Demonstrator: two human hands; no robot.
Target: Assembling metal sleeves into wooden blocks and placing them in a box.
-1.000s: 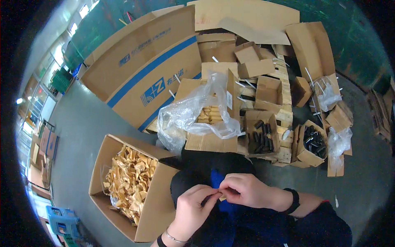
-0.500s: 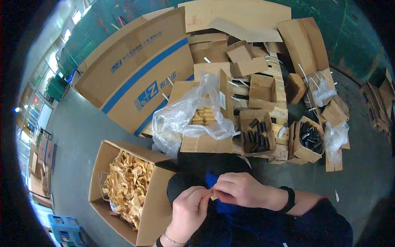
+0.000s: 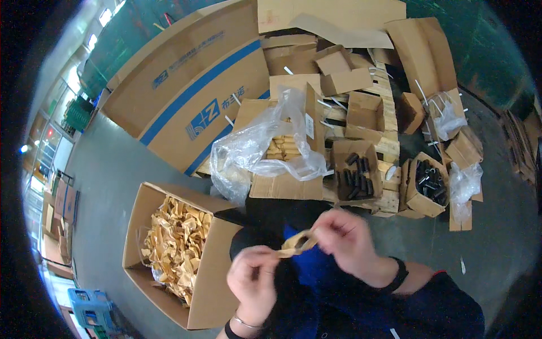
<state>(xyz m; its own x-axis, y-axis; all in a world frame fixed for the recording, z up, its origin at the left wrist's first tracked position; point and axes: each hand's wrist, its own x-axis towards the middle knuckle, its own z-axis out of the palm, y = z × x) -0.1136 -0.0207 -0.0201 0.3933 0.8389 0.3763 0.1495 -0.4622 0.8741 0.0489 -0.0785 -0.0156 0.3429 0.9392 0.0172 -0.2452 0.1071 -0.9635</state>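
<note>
A crumpled piece of brown wrapping paper (image 3: 292, 246) is stretched above my lap, with a dark patch showing in its middle. Whether that patch is a part inside or a gap in the paper, I cannot tell. My left hand (image 3: 253, 282) pinches one end. The other end is pinched by my right hand (image 3: 351, 244), held a little higher and slightly blurred. To the left of my hands stands a large carton (image 3: 217, 271) with an open top, holding a heap of crumpled brown paper (image 3: 178, 243).
Ahead, an open carton (image 3: 288, 188) draped with clear plastic holds paper-wrapped rolls (image 3: 284, 148). Right of it, two small boxes hold black cylindrical parts (image 3: 357, 176) and black pieces (image 3: 430, 183). They stand on or beside a wooden pallet (image 3: 388, 195). A blue plastic stool (image 3: 90, 308) stands lower left.
My hands have moved apart, drawing the brown paper out between them. My right hand has shifted up and right, my left slightly left. The view has tilted a little.
</note>
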